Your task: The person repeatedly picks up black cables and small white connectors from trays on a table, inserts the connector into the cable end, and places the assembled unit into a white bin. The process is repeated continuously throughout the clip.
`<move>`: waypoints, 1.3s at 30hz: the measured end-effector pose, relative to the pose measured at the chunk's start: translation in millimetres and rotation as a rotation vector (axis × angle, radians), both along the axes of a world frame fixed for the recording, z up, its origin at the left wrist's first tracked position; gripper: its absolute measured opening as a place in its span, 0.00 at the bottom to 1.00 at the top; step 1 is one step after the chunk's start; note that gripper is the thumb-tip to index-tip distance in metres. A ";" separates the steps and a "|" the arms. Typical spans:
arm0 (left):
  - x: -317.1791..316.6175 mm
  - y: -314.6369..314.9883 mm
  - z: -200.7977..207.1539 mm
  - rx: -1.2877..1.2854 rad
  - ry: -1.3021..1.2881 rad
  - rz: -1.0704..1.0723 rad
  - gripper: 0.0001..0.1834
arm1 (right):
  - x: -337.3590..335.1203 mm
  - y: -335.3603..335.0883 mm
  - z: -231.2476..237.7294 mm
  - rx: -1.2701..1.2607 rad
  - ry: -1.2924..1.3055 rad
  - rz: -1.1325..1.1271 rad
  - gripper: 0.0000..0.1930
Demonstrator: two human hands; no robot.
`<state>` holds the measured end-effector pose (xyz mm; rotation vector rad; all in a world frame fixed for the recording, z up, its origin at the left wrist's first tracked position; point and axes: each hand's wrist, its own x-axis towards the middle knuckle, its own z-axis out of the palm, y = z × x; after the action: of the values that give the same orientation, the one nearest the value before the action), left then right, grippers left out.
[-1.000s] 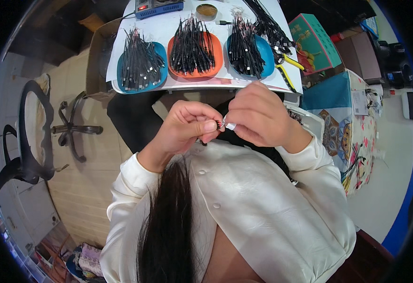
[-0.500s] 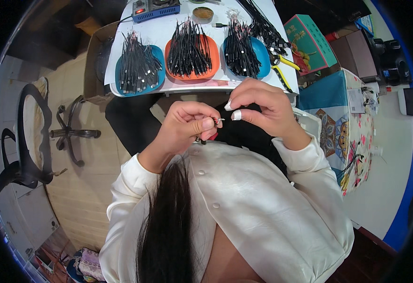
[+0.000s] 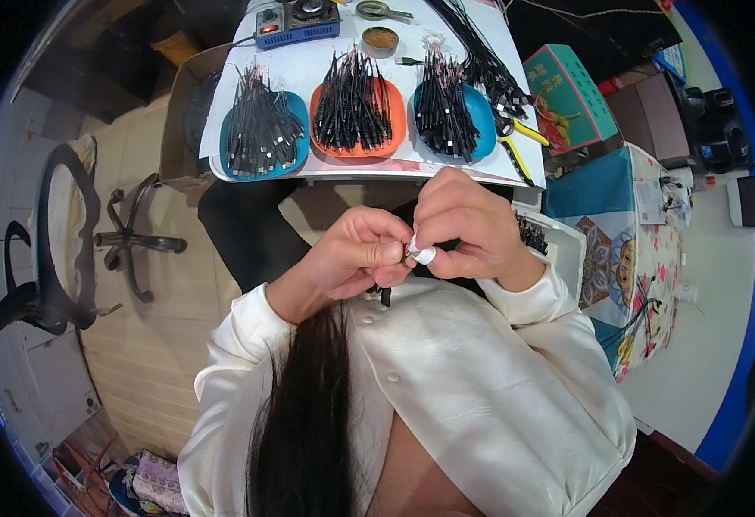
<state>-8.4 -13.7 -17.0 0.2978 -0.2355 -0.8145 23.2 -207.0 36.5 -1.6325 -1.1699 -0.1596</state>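
Note:
In front of my chest, my left hand [image 3: 362, 252] pinches a short black cable between thumb and fingers. The black tip of the cable [image 3: 385, 296] pokes out below that hand. My right hand [image 3: 474, 231] meets it from the right, its thumb and index finger wrapped in white tape and closed on the wire end of the same cable. The fingers cover most of the bare wires. Beyond my hands stand a left blue tray [image 3: 302, 142], an orange tray [image 3: 399, 129] and a right blue tray [image 3: 488, 129], each heaped with black cables.
Yellow-handled pliers [image 3: 520, 142] lie at the table's right edge, beside a bundle of black cables [image 3: 481, 60]. At the back are a blue heating device [image 3: 296, 33] and a round tin [image 3: 380, 40]. A white bin [image 3: 571, 246] holding dark pieces stands right of my lap.
My right hand has moved left and down, and its taped fingertips have closed on the wire end. My left hand still holds the cable. The view has shifted slightly.

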 end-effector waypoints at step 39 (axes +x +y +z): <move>265.2 -20.5 23.1 1.868 -1.630 0.503 0.05 | 11.4 -38.1 -77.5 -0.051 0.636 -0.276 0.11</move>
<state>256.7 -34.3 6.1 2.6671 -0.8028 0.1720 34.6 -245.1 -41.0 -1.7066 -0.4678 0.2075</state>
